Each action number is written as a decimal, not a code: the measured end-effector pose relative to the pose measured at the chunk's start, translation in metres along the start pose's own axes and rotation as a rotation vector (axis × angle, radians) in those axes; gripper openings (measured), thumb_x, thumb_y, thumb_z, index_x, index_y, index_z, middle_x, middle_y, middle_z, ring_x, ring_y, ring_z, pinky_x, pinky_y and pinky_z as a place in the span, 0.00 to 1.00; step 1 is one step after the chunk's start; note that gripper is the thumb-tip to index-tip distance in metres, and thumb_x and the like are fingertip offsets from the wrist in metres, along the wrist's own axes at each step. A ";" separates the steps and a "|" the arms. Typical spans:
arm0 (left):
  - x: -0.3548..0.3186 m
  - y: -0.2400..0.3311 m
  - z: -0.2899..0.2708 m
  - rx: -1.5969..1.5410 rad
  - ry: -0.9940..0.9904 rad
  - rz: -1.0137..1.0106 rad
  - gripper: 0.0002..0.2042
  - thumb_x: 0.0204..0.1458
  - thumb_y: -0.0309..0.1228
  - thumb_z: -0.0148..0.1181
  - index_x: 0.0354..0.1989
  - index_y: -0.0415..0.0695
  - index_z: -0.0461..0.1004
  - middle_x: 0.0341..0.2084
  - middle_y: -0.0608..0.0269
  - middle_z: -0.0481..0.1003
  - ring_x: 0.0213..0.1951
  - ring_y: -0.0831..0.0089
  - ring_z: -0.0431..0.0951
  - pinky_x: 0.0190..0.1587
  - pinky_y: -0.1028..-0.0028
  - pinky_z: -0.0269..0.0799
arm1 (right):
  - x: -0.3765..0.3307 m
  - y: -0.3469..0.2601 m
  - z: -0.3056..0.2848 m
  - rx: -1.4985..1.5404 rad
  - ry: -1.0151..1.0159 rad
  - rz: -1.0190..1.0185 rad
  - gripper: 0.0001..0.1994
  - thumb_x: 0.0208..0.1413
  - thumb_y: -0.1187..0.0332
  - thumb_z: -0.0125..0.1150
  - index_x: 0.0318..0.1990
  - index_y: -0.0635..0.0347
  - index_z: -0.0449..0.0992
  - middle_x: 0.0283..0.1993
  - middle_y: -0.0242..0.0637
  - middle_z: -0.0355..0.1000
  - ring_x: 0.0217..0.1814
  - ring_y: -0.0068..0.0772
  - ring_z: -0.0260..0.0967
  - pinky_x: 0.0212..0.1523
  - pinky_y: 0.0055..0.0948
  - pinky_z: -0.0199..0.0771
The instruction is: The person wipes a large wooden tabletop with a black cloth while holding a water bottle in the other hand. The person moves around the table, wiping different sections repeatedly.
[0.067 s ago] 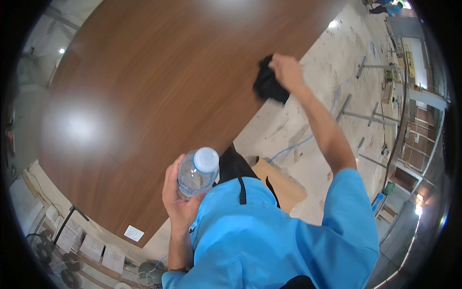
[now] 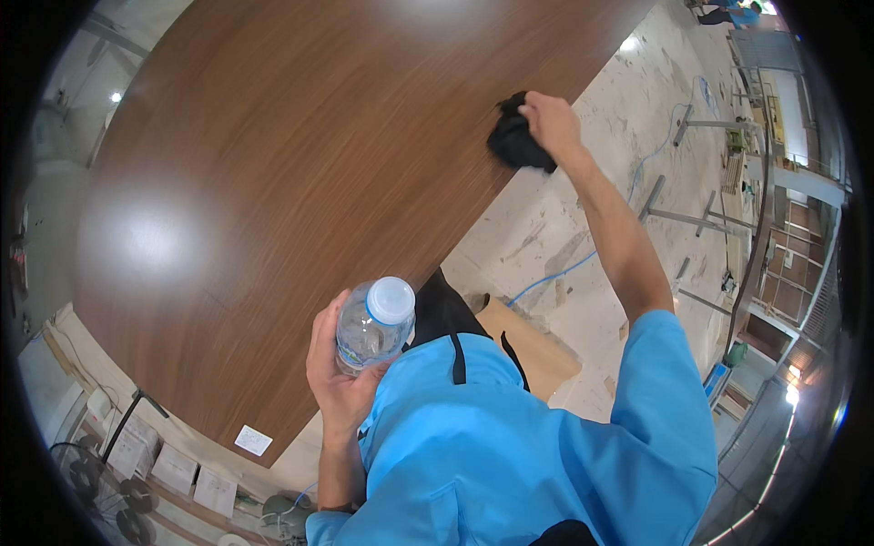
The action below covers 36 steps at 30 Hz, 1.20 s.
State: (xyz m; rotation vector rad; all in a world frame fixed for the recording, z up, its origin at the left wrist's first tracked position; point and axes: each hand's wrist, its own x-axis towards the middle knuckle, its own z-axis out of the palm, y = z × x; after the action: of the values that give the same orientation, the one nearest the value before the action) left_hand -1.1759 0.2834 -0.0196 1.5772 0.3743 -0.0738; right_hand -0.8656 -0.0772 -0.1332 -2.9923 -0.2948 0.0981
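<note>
My left hand (image 2: 335, 375) grips a clear plastic water bottle (image 2: 371, 326) with a white cap, held upright close to my chest over the near edge of a large brown wooden tabletop (image 2: 273, 164). My right arm stretches out to the far right edge of that tabletop, where my right hand (image 2: 549, 121) clutches a crumpled black cloth (image 2: 514, 138) pressed against the wood. I wear a bright blue short-sleeved shirt.
A small white label (image 2: 252, 440) sticks near the tabletop's lower corner. A blue cable (image 2: 564, 270) and metal frame legs (image 2: 678, 214) lie on the pale, stained floor at right. A cardboard piece (image 2: 537, 350) sits by my feet. Boxes and wires crowd the lower left.
My right hand with the black cloth has shifted slightly along the table's edge. The bottle in my left hand stays where it was.
</note>
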 end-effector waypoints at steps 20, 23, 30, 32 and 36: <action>0.016 0.002 0.010 0.057 -0.008 0.157 0.41 0.38 0.31 0.80 0.65 0.37 0.68 0.59 0.49 0.72 0.60 0.57 0.73 0.63 0.61 0.68 | 0.021 -0.037 -0.017 -0.114 -0.211 -0.273 0.07 0.60 0.64 0.60 0.35 0.57 0.74 0.33 0.47 0.77 0.42 0.57 0.76 0.41 0.51 0.76; 0.011 0.006 0.010 0.022 -0.021 0.089 0.41 0.36 0.29 0.79 0.64 0.37 0.69 0.59 0.47 0.73 0.60 0.53 0.73 0.62 0.60 0.68 | 0.018 -0.035 -0.013 -0.165 -0.055 -0.138 0.07 0.60 0.64 0.59 0.35 0.57 0.74 0.34 0.47 0.77 0.42 0.56 0.76 0.40 0.52 0.75; 0.011 0.006 0.008 0.027 0.036 0.128 0.39 0.40 0.30 0.78 0.64 0.37 0.69 0.58 0.46 0.73 0.60 0.54 0.73 0.62 0.60 0.68 | 0.018 -0.026 -0.008 -0.185 -0.094 -0.185 0.04 0.58 0.68 0.61 0.36 0.57 0.78 0.35 0.46 0.79 0.42 0.53 0.79 0.41 0.48 0.78; 0.010 0.005 0.008 -0.022 0.014 0.103 0.39 0.40 0.30 0.78 0.64 0.37 0.68 0.58 0.46 0.73 0.60 0.54 0.73 0.62 0.60 0.68 | 0.020 -0.025 -0.010 -0.201 -0.073 -0.115 0.04 0.59 0.67 0.61 0.36 0.57 0.76 0.34 0.46 0.78 0.42 0.54 0.78 0.40 0.49 0.77; 0.010 0.002 0.005 0.093 -0.020 0.148 0.43 0.40 0.35 0.81 0.66 0.35 0.66 0.59 0.54 0.71 0.61 0.63 0.73 0.63 0.62 0.69 | 0.025 -0.030 -0.017 -0.191 -0.112 -0.226 0.05 0.59 0.67 0.60 0.35 0.58 0.77 0.32 0.48 0.78 0.40 0.55 0.78 0.39 0.49 0.77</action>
State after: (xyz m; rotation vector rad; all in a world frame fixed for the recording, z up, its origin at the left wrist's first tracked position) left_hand -1.1653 0.2801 -0.0205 1.6904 0.2402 0.0078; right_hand -0.8458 -0.0448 -0.1134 -3.1191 -0.6891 0.2267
